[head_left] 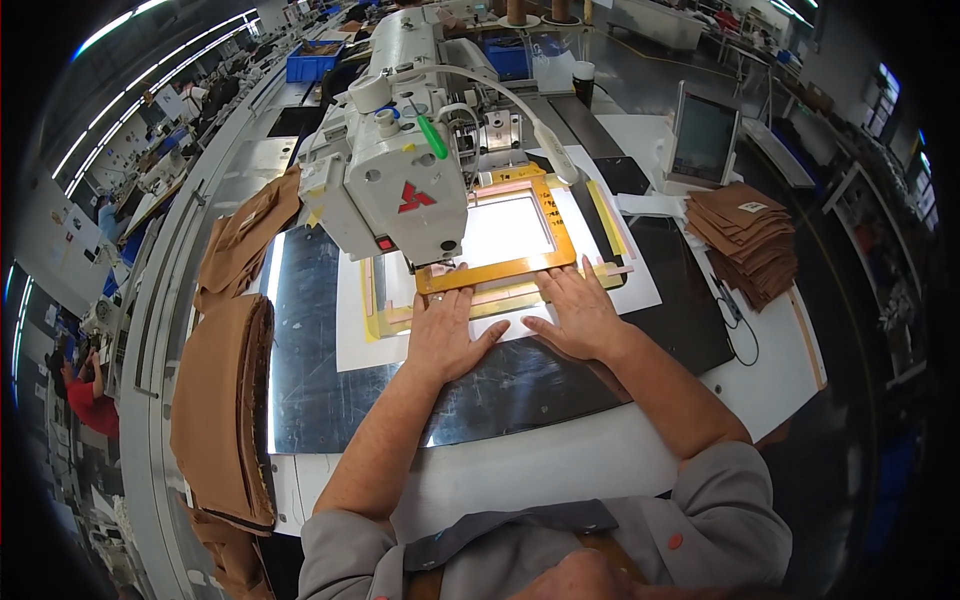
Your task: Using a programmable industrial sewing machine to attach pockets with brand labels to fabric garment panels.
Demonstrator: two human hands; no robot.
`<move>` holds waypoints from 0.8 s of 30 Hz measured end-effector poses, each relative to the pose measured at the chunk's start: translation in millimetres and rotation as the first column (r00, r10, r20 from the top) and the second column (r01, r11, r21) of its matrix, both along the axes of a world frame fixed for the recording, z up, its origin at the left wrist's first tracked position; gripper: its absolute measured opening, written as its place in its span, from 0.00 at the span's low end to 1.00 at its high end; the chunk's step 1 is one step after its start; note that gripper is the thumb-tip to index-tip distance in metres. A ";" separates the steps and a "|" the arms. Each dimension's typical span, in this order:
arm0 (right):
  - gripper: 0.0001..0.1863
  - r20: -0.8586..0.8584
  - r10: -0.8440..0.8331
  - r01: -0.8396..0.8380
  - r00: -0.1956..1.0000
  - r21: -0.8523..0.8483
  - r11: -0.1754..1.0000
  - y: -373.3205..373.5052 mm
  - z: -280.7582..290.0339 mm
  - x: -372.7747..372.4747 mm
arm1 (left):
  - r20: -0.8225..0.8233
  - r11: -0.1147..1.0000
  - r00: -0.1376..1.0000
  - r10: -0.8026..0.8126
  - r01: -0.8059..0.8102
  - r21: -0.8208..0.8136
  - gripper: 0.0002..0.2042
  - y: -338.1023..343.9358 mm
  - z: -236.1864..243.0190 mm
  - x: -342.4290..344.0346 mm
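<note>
Head view: from where I stand, a flat orange-yellow rectangular frame (505, 271) lies just below the sewing machine (385, 190), dark scribbles down its right bar, a bright white field inside it. Under it, a white sheet (353, 325) edged with yellow and pink strips rests on a glossy dark plate (330, 390) atop the white desk (470, 490). Brown fabric pieces (745, 240) are stacked right of the machine, near a tilted screen (705, 140); thick brown panels (220, 410) stand at its left. Both hands, left (440, 333) and right (580, 312), lie flat and spread, fingertips at the frame's near bar, thumbs pointing inward.
</note>
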State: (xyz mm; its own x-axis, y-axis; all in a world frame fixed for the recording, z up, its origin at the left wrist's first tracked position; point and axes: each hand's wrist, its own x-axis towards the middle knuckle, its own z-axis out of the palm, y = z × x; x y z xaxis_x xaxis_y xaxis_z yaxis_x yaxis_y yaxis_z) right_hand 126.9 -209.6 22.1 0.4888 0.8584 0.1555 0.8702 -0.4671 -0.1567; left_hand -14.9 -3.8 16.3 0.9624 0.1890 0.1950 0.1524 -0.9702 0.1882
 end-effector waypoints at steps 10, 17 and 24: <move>0.45 -0.006 -0.013 0.013 1.000 0.008 1.000 10.7 7.8 -1.1 | -0.062 1.000 0.998 0.023 -0.023 -0.003 0.48 2.0 9.2 -0.5; 0.42 -0.003 -0.141 0.139 0.990 -0.144 0.980 16.4 14.2 1.8 | -0.023 0.993 0.999 0.034 -0.036 -0.114 0.47 -0.6 8.2 -1.6; 0.44 0.126 -0.146 0.151 0.981 -0.034 0.988 13.7 -9.2 10.4 | -0.083 0.985 0.982 0.170 -0.171 -0.004 0.52 2.2 5.3 -3.8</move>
